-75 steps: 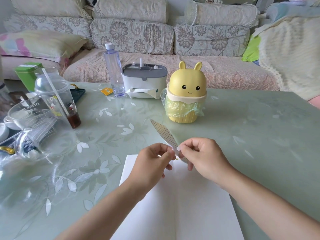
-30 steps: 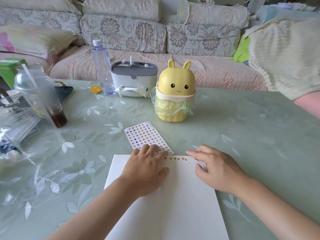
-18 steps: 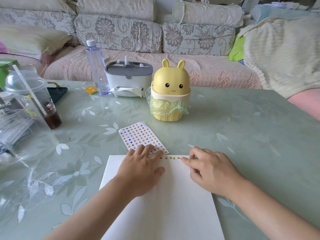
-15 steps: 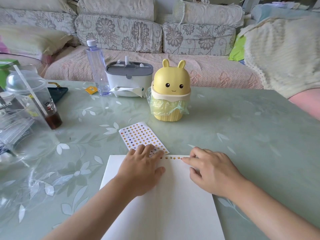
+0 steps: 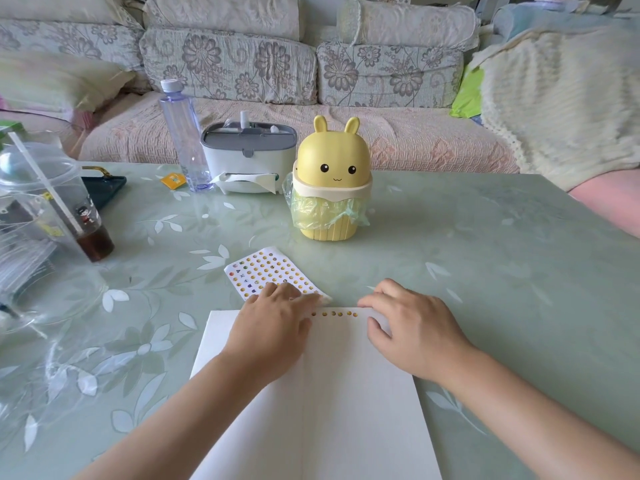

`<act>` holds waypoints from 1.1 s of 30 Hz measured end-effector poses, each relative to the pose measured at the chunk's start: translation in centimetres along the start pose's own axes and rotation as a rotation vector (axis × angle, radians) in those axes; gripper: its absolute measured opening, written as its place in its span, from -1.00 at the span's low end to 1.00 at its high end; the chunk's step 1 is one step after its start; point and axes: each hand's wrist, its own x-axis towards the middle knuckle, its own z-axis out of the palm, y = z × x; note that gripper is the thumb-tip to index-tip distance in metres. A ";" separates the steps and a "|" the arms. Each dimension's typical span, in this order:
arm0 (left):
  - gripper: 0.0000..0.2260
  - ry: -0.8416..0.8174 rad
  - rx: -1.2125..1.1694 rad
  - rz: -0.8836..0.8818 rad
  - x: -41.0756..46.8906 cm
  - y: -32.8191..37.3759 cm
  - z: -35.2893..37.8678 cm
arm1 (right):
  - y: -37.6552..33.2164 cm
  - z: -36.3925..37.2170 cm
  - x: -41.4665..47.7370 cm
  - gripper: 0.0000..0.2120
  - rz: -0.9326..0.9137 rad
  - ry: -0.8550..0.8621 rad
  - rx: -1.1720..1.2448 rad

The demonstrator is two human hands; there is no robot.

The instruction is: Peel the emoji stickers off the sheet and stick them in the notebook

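Neither grip holds anything: left hand (image 5: 273, 327) lies flat over the lower edge of the sticker sheet (image 5: 266, 271) at frame centre; right hand (image 5: 415, 330) rests loosely curled on the notebook (image 5: 332, 410), just right of the stuck emoji row (image 5: 334, 313).

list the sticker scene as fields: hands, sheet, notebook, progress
left hand: flat, fingers on the emoji sticker sheet's near end
right hand: fingertips touching the notebook beside the sticker row
emoji sticker sheet: flat on the table, beyond the notebook
notebook: white page, short sticker row along its top edge
progress: sheet mostly full, few stuck so far
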 end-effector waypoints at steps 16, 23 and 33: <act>-0.65 0.251 -0.250 0.183 -1.5 1.5 -0.7 | -3.7 -0.7 4.0 -0.88 0.713 -0.141 0.951; -0.60 0.374 -0.003 0.230 -0.1 -0.8 -3.1 | -3.5 -1.8 4.0 -0.89 0.430 -0.153 0.930; -0.94 0.253 -0.380 0.030 0.4 1.1 -7.0 | -3.6 -3.2 4.4 -0.80 0.171 0.080 0.904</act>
